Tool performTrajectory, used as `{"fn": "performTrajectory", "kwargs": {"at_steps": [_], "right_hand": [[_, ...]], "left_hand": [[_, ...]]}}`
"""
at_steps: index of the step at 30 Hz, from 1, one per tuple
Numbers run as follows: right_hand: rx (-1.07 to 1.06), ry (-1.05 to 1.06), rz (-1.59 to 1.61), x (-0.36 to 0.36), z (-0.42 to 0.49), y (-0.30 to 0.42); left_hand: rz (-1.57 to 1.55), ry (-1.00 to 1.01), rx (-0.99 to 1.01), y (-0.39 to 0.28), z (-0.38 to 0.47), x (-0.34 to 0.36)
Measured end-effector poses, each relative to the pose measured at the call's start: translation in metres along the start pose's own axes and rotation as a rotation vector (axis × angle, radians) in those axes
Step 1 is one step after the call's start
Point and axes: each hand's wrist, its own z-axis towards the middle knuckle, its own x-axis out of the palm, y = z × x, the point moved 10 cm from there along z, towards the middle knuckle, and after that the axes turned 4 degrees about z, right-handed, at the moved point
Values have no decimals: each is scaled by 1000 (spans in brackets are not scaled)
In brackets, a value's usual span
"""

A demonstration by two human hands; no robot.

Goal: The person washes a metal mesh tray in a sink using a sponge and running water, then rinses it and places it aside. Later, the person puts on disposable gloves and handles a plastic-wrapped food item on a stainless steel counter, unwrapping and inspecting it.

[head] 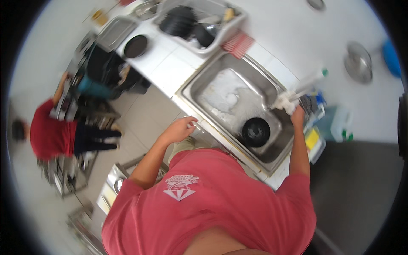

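My right hand (298, 115) is at the faucet (288, 99) on the far rim of the sink, its fingers closed against it and partly hidden. White material is wrapped around the faucet, and its spout points into the stainless steel sink (212, 62). Inside the basin, a round black bowl (256, 132) with some water in it sits near the close right corner. White suds (224, 91) spread over the basin floor to its left. Nothing is in my left hand (182, 129), which hovers by the counter's front edge with its fingers loosely bent and apart.
A grey tub (204, 51) of black dishes stands beyond the sink, with a red striped cloth (238, 44) beside it. Right of the faucet are a clear jug (338, 122) and a yellow sponge (312, 138). A person (54, 130) in red stands at the left near shelving.
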Motion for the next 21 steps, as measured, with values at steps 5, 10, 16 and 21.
{"fn": "performTrajectory", "kwargs": {"at_steps": [5,10,16,21], "right_hand": [[-43,100,-53,19,20,-14],[-133,146,-103,22,25,-51],[364,613,582,-36,-50,39],[355,984,1498,1,-129,116]], "left_hand": [[37,-8,40,-19,-13,21],[134,41,233,-86,-1,4],[101,-19,758,-246,-55,-54],[-1153,860,479,-226,40,85]]}}
